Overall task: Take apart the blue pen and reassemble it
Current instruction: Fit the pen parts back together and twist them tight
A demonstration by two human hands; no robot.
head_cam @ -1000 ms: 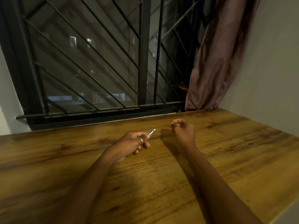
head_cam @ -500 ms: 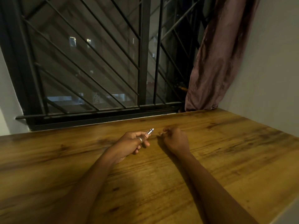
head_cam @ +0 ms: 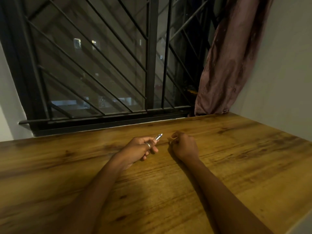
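My left hand (head_cam: 140, 148) rests on the wooden table (head_cam: 168, 191) and is shut on the blue pen (head_cam: 158, 136). Only the pen's silver and blue end sticks out past my fingers, pointing up and to the right; the rest is hidden in my fist. A ring shows on one finger of that hand. My right hand (head_cam: 184, 146) lies just right of the pen's end, a small gap apart from it. Its fingers are curled with thumb and forefinger pinched together. Whether a small part sits in that pinch is too small and dark to tell.
A barred window (head_cam: 101, 65) runs along the table's far edge. At the back right corner a dusky pink curtain (head_cam: 228, 65) hangs down to the tabletop. A pale wall (head_cam: 287, 73) borders the table's right side.
My right hand has come down and to the left, closer to the pen's end. My left hand and the pen have stayed in place.
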